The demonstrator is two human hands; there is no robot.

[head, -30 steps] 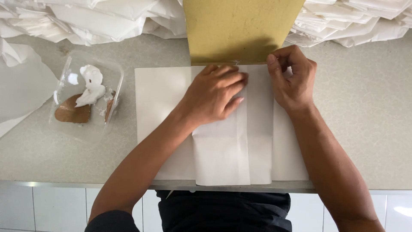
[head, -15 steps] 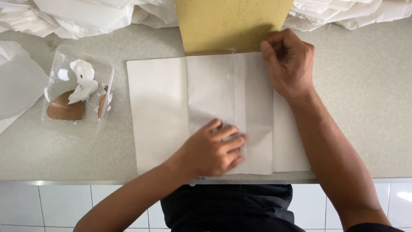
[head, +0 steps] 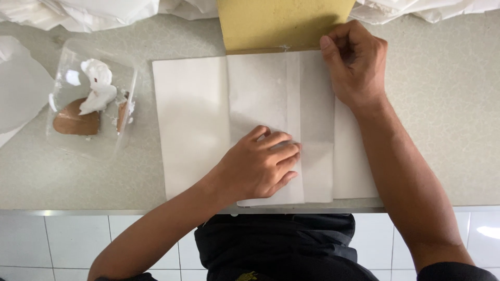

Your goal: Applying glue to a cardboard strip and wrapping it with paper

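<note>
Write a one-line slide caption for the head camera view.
Left hand presses flat on folded white paper while right hand pins its top edge beside yellow card on a speckled counter.

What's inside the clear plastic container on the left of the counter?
The clear plastic container holds a white paste blob and a brown rounded piece. A thin brownish item beside them is too smeared to identify.

To your left sits a clear plastic container (head: 91, 99) holding white paste and a brown lump, with crumpled white sheets (head: 94, 13) heaped far behind.
</note>
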